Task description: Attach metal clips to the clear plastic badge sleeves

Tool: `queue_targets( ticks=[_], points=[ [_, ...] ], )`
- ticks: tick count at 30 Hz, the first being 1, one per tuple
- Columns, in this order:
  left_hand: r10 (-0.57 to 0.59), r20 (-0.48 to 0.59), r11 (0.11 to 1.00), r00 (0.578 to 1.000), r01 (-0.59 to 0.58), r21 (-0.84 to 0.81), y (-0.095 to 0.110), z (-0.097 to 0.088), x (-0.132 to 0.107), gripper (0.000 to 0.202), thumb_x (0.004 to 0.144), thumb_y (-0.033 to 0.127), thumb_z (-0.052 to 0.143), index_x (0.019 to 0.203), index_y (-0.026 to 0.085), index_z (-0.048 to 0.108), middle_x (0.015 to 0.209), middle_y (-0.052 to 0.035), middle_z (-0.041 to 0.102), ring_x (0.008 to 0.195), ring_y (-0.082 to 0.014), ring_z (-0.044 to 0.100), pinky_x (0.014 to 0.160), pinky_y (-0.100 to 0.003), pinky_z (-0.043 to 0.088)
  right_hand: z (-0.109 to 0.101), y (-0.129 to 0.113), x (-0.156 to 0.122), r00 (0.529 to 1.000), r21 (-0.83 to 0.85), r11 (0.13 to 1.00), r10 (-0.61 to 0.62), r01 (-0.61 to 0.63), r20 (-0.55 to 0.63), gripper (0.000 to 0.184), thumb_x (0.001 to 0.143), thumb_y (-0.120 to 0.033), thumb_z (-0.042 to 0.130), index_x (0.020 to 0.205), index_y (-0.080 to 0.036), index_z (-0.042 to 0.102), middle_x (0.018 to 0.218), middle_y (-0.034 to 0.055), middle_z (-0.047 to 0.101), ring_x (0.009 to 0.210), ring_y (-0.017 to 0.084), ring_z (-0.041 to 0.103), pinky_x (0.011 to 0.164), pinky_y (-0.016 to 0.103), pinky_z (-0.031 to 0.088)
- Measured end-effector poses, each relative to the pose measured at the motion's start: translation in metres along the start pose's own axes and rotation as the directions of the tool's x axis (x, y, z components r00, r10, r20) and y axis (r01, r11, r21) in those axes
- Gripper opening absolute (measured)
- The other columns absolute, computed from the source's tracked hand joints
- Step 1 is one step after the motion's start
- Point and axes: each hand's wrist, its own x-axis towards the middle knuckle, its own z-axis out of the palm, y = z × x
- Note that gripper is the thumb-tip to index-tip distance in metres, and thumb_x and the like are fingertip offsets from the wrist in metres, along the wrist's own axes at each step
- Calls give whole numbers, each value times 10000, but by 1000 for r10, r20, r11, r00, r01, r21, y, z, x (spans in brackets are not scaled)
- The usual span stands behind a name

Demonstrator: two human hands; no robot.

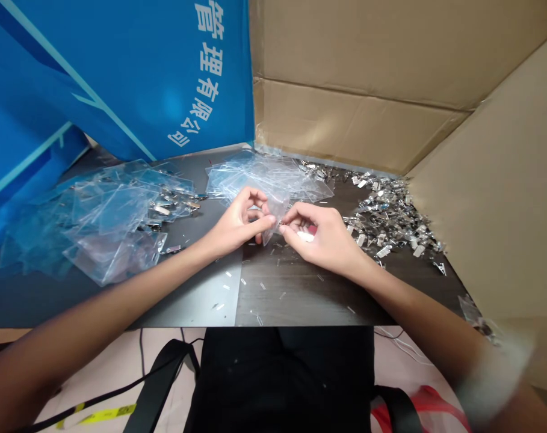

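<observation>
My left hand (250,218) pinches a clear plastic badge sleeve (277,205) between thumb and fingers, held tilted above the table. Close against it on the right, my right hand (321,233) has thumb and forefinger pressed together at the sleeve's edge. A small glint of metal shows at those fingertips, seemingly a badge clip, mostly hidden by the fingers. Something white (305,236) and a bit of red show under the curled right fingers; I cannot tell what they are. Behind both hands lies a pile of flat clear sleeves (237,174).
Metal clips (386,210) are heaped at the right. On the left spreads a pile of clear sleeves with clips (115,210). Tiny clear strips (264,287) lie scattered on the dark table (309,300). Cardboard (345,120) and a blue printed panel (165,72) wall the back.
</observation>
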Motion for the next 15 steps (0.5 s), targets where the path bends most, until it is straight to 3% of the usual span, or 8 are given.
queue_targets(
  ticks=[7, 11, 15],
  points=[
    [-22, -11, 1000, 1000, 22, -19, -4, -1, 2, 692, 802, 484, 1008, 1233, 251, 521, 1022, 26, 551, 645, -89, 622, 481, -217, 555, 1, 3, 0, 999, -3, 999, 53, -53, 8, 50, 927, -237, 722, 915, -210, 763, 767, 6, 726, 682, 167, 618, 694, 318, 494],
    [-15, -36, 1000, 999, 15, -5, -3, 0, 2, 681, 786, 501, 1017, 1203, 237, 549, 1006, 16, 544, 695, -115, 640, 482, -216, 560, 1, 4, 0, 999, -10, 1000, 1, -1, -43, 104, 936, -235, 731, 955, -200, 827, 816, 19, 724, 722, 173, 631, 722, 335, 512],
    [19, -87, 1000, 996, -18, 18, -2, 0, 2, 672, 793, 512, 1010, 1211, 222, 571, 962, 24, 538, 693, -114, 620, 507, -222, 569, 3, 8, 1, 996, 113, 993, 40, -30, -85, 167, 957, -263, 757, 1049, -199, 880, 935, 56, 785, 811, 194, 707, 768, 361, 573]
  ],
)
